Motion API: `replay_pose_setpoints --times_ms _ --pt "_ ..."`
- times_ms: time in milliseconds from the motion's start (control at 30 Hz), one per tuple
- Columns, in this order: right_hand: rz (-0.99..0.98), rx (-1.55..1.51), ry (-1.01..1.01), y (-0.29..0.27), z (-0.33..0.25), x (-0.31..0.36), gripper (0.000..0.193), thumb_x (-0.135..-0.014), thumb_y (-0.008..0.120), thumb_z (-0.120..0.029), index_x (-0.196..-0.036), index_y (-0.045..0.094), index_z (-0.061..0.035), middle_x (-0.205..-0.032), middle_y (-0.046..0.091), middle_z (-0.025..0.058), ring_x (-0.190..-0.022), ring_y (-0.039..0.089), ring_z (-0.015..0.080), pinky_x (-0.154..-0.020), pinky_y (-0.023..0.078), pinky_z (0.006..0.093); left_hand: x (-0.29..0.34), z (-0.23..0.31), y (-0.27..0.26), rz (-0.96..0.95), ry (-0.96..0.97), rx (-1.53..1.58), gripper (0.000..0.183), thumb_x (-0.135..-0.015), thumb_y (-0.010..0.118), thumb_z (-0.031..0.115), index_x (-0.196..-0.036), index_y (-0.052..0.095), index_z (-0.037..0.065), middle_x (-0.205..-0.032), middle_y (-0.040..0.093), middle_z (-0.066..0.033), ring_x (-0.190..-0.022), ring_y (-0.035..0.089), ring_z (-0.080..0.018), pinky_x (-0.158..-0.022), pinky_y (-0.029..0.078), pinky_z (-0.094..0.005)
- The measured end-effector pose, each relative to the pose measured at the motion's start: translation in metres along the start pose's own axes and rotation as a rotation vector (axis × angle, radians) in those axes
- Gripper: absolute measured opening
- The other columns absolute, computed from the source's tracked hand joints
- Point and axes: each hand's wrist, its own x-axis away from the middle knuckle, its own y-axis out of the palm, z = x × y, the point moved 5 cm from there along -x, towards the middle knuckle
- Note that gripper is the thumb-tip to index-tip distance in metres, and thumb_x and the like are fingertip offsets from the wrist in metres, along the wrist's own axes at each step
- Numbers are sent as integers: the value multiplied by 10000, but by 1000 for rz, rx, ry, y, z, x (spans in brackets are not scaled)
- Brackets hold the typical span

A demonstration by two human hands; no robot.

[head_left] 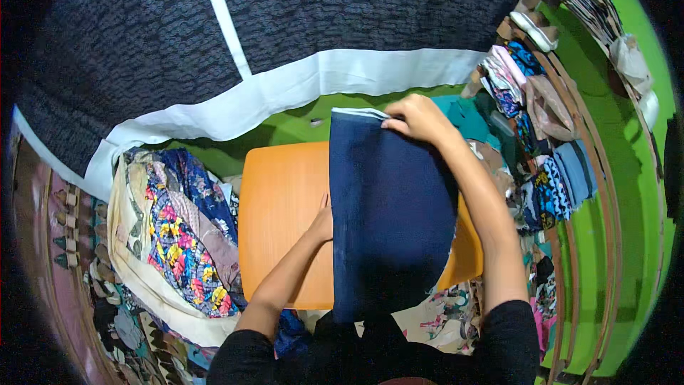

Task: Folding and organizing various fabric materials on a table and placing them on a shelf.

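R hand (412,117) pinching navy cloth (395,203) up top, L hand (324,222) @ cloth's left edge, can't tell grip tbh

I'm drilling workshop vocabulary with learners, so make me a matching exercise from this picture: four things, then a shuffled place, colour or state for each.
1. right hand
2. left hand
3. table
4. floral cloth

A. plain orange
B. heaped left of the table
C. gripping the far edge of the navy cloth
D. at the navy cloth's left edge

Pairs: 1-C, 2-D, 3-A, 4-B
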Motion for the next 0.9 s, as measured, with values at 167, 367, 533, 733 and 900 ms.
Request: replay_pose_setpoints --times_ms 167,367,533,733,900 --pt "-99 270 516 143 90 34 373 -720 607 -294 -1030 546 -95 -1045 504 101 -1030 423 280 -846 364 423 28 -46 5 162 -179 181 293 -856 407 136 -1106 489 8 -1049 555 -145 -954 531 -281 -855 377 -357" --pt "343 154 752 171 81 122 515 -665 658 -281 -1072 477 -22 -1068 448 179 -995 413 340 -848 315 455 15 -46 3 246 -644 558 453 -817 556 257 -1107 442 -72 -902 581 -115 -791 552 -168 -702 438 -252" --pt "271 165 1258 174 81 189 576 -665 648 -369 -1076 467 -8 -1038 464 184 -1012 412 342 -842 332 450 -30 -27 -14 440 -553 164 296 -719 657 205 -854 557 -38 -724 590 -102 -655 559 -145 -595 455 -274" --pt "51 34 1192 187 83 200 583 -660 647 -393 -1055 496 9 -983 526 199 -915 505 346 -772 386 467 -68 -1 1 206 -621 847 371 -682 557 102 -1028 499 -20 -872 580 -118 -704 567 -186 -652 463 -283" --pt "208 -592 940 193 106 197 350 -710 631 -246 -912 559 31 -892 597 175 -836 569 278 -760 421 359 -74 -19 -2 71 -631 1189 545 -535 477 55 -1074 469 -30 -898 576 -128 -722 580 -230 -670 495 -329"
